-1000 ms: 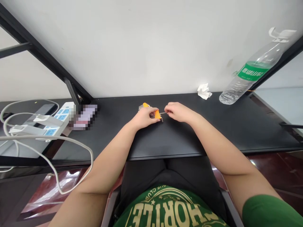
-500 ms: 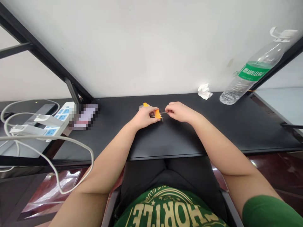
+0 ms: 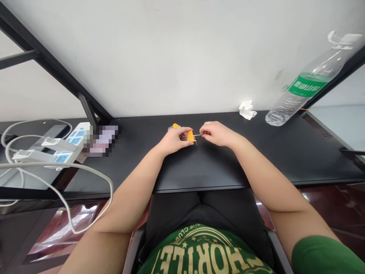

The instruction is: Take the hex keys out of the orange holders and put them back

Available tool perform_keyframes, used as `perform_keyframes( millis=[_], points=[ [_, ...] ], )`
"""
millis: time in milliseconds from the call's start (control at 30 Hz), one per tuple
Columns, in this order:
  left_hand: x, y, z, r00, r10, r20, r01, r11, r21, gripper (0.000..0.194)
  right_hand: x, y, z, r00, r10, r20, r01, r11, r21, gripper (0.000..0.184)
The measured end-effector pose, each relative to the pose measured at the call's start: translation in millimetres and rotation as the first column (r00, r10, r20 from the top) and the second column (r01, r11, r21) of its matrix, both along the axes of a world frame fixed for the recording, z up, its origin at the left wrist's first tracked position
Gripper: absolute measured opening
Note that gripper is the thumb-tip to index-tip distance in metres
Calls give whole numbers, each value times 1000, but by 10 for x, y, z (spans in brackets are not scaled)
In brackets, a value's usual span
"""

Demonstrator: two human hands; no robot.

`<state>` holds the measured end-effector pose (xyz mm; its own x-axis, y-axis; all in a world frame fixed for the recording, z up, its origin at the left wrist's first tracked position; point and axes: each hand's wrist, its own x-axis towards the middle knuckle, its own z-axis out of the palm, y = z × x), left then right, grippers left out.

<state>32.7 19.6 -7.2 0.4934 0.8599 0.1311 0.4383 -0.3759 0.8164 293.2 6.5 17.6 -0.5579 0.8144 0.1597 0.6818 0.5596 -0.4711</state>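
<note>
My left hand (image 3: 176,142) is closed around an orange hex key holder (image 3: 191,136) just above the black table. Several thin metal keys stick out of the holder, some with bent ends below its right side. Between the two hands runs one hex key (image 3: 197,135), its left part at the holder and its right end in the pinched fingers of my right hand (image 3: 214,133). Behind my left hand a second orange piece (image 3: 176,125) shows, with a row of thin metal rods (image 3: 170,128) beside it. My left palm hides the middle of the set.
A crumpled white tissue (image 3: 247,110) and a clear bottle with a green label (image 3: 308,85) stand by the wall at the right. To the left are a white power strip (image 3: 76,139) with chargers, a blurred-out flat object (image 3: 102,140) and a looping white cable (image 3: 110,190).
Hardly anything differs. Both hands and the orange holder sit very slightly farther right, and the view has shifted a touch. My grips are the same.
</note>
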Motion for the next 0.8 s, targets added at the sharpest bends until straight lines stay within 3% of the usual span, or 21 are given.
perform_keyframes(
  millis=[533, 800],
  points=[
    [-19, 6, 31, 1000, 8, 27, -9, 999, 31, 58, 34, -2, 43, 992, -8, -126, 9, 1000, 9, 15],
    [-29, 7, 18, 1000, 18, 22, -19, 999, 45, 59, 44, -2, 38, 994, 14, -107, -11, 1000, 27, 16]
  ],
)
